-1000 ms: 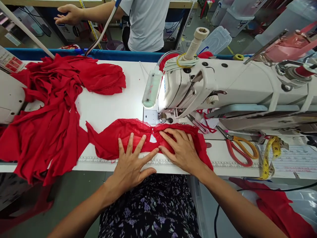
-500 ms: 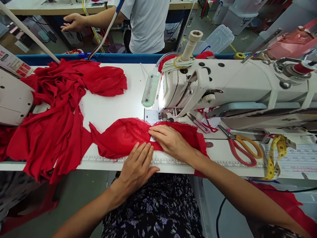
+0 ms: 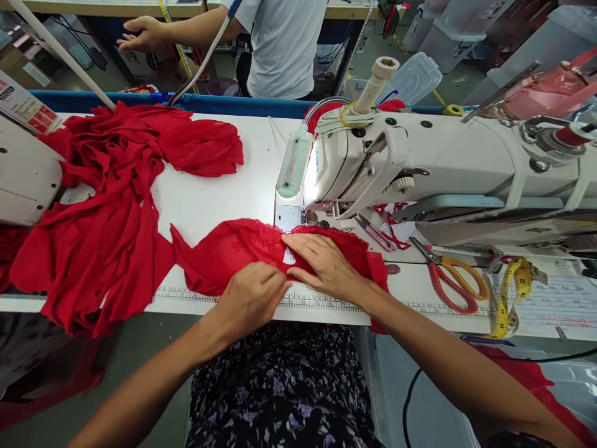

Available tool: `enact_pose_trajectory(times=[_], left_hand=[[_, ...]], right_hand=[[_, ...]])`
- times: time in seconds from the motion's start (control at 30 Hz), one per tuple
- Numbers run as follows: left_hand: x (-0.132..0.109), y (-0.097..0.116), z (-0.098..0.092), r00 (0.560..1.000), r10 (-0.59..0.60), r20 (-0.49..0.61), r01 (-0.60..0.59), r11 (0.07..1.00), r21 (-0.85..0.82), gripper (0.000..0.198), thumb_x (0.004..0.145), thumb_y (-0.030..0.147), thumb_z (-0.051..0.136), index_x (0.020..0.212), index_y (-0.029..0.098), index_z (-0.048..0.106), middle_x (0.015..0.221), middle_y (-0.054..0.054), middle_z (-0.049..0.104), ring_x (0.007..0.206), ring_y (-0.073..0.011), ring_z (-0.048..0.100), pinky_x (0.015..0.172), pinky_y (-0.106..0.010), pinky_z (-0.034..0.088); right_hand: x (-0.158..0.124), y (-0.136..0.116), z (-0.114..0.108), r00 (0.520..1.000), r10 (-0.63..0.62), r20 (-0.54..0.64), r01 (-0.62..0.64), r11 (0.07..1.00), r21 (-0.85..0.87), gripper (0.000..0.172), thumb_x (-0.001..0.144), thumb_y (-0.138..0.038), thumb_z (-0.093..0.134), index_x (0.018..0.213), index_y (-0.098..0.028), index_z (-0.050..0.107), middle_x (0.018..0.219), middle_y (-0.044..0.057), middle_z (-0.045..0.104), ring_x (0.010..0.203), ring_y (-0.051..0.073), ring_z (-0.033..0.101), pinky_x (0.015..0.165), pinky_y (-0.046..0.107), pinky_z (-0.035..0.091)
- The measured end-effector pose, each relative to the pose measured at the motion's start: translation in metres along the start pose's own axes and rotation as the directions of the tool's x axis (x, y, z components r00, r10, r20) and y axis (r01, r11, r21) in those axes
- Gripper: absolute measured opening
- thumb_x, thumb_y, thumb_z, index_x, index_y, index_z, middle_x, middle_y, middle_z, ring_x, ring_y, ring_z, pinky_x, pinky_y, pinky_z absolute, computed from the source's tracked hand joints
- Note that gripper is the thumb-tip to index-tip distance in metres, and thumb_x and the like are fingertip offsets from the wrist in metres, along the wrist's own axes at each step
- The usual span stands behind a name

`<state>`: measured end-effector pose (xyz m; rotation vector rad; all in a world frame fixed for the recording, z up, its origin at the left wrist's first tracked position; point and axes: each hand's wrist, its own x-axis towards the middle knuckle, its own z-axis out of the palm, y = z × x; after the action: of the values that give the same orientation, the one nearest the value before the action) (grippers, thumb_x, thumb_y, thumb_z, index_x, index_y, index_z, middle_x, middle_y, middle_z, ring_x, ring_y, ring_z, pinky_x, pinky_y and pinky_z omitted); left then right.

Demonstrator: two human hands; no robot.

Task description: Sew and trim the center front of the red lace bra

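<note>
One red cloth judged soft, best edge-held; pinched by left hand, seven o'clock; flattened under right hand, three.

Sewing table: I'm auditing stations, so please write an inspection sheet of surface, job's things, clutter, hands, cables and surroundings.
Surface: white tabletop, ruler scale along the near edge.
Job's things: red lace-edged piece lies in front of the sewing machine.
Clutter: red fabric heap left; scissors and yellow tape measure right.
Left hand: fingers curled at the piece's near edge; grip unclear.
Right hand: laid on the piece, thumb spread.
Cables: black cable loops below the tabletop, right.
Surroundings: person beyond the tabletop; clear plastic boxes far right.
</note>
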<state>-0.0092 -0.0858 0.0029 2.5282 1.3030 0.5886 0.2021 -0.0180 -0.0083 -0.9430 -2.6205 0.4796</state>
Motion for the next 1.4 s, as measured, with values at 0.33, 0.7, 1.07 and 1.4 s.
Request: enact_pose_trajectory(times=[0.33,0.7,1.07,1.4], left_hand=[[0.006,-0.043,0.011,0.995,-0.067,0.073,0.056,0.989,0.139,0.064,0.100,0.051,0.045,0.153,0.019,0.028,0.155,-0.013,0.040,0.146,-0.0301,0.032,0.123,-0.058,0.020],[0.007,-0.049,0.012,0.994,-0.096,0.056,0.081,0.970,0.229,0.078,0.095,0.063,0.046,0.156,0.022,0.021,0.163,-0.011,0.028,0.151,-0.0357,0.022,0.121,-0.063,0.010],[0.005,-0.042,0.004,0.990,-0.113,0.086,0.086,0.960,0.268,0.079,0.095,0.059,0.048,0.156,0.016,0.023,0.162,-0.013,0.029,0.151,-0.0360,0.020,0.121,-0.067,0.012],[-0.024,0.009,0.005,0.982,0.129,-0.136,-0.115,0.987,0.111,0.043,0.097,0.025,0.057,0.136,0.009,0.051,0.132,-0.014,0.063,0.133,-0.0251,0.052,0.117,-0.047,0.041]], right_hand=[[-0.004,0.007,0.000,0.999,0.038,0.037,-0.037,0.999,-0.029,0.083,0.094,-0.058,0.054,0.160,-0.026,0.015,0.155,0.010,0.044,0.142,0.028,0.042,0.113,0.050,0.040],[-0.005,0.005,0.001,0.995,0.064,0.077,-0.057,0.995,-0.086,0.080,0.096,-0.059,0.050,0.159,-0.022,0.017,0.158,0.009,0.038,0.146,0.027,0.036,0.118,0.050,0.035],[-0.034,0.004,-0.041,0.979,0.051,-0.196,-0.067,0.995,-0.079,0.055,0.099,-0.026,0.054,0.151,-0.033,0.038,0.138,0.003,0.062,0.127,0.023,0.057,0.107,0.046,0.049],[-0.136,0.045,-0.064,0.955,0.165,-0.246,-0.194,0.976,-0.098,0.057,0.094,-0.012,0.055,0.146,-0.033,0.047,0.130,0.006,0.065,0.120,0.025,0.062,0.100,0.042,0.055]])
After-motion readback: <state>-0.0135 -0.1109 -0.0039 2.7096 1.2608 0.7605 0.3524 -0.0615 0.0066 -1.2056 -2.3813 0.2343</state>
